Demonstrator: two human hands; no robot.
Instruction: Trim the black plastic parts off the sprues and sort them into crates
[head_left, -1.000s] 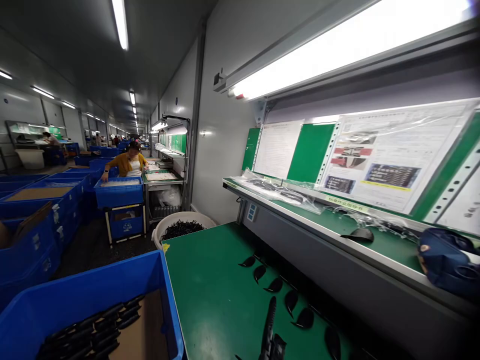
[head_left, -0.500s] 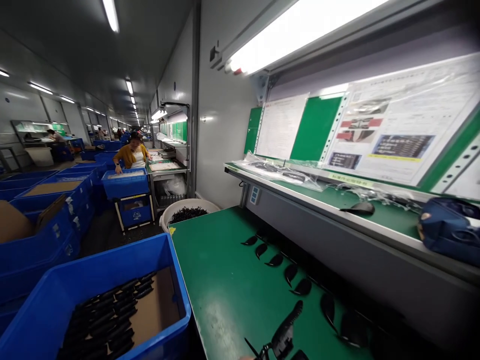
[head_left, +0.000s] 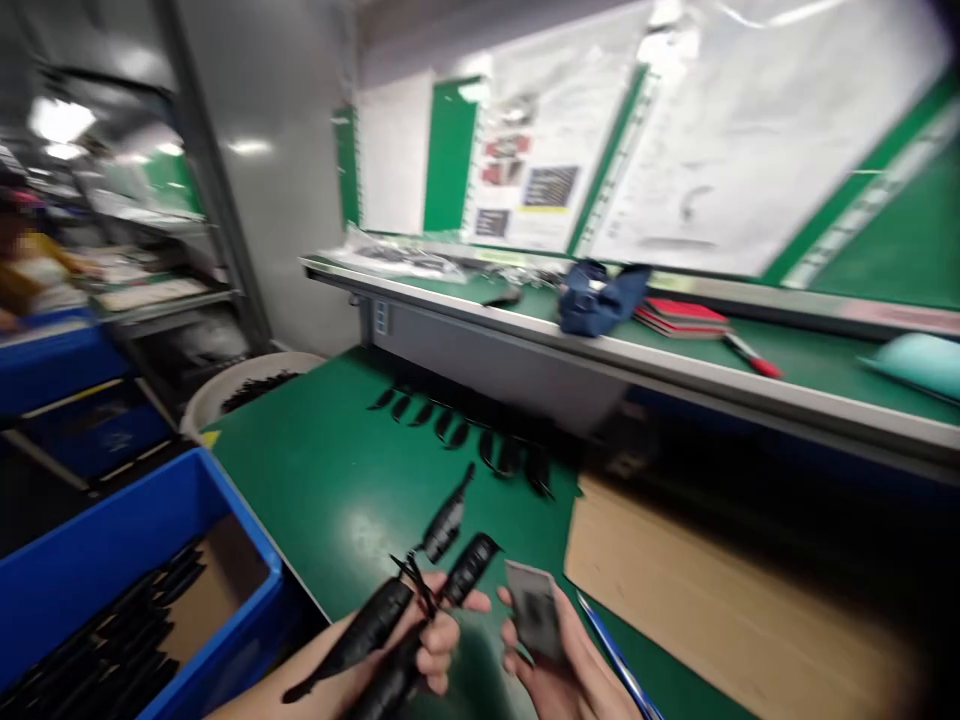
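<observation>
My left hand (head_left: 420, 645) is closed round a bunch of long black plastic parts (head_left: 375, 630) joined by a thin stem, low in the view above the green bench (head_left: 322, 470). My right hand (head_left: 559, 665) sits beside it, fingers wrapped round a small grey flat tool (head_left: 534, 610); a blue pen-like rod (head_left: 619, 660) runs along its right side. Another black part (head_left: 446, 520) lies on the bench just ahead. A row of small black leaf-shaped pieces (head_left: 465, 435) lines the back of the bench.
A blue bin (head_left: 150, 530) with black parts and cardboard stands at left, a round tub (head_left: 225, 385) beyond it. A cardboard sheet (head_left: 720, 590) lies at right. The shelf (head_left: 675, 365) holds a blue pouch (head_left: 596, 295), red booklets and a red pen. A person works far left.
The view has swung down and to the right, with blur. Both my hands have come into view at the bottom edge, holding the black parts and the grey tool.
</observation>
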